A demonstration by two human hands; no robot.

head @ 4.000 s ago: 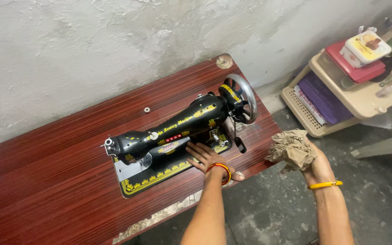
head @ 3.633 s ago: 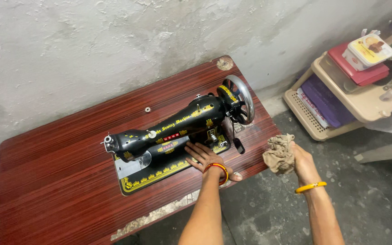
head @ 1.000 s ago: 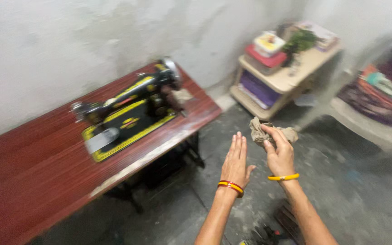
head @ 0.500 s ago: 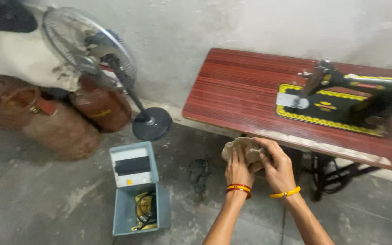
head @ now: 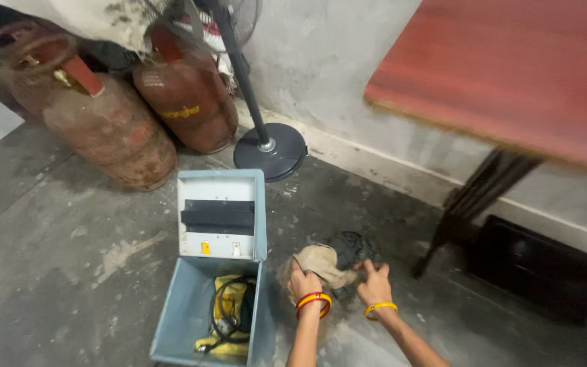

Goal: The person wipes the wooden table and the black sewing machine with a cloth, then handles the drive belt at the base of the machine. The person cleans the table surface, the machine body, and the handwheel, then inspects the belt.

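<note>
My left hand grips the tan rag low over the floor; right hand open, fingers on dark cloth just ahead. I'd keep grip firm, clear of blue box at left.
</note>
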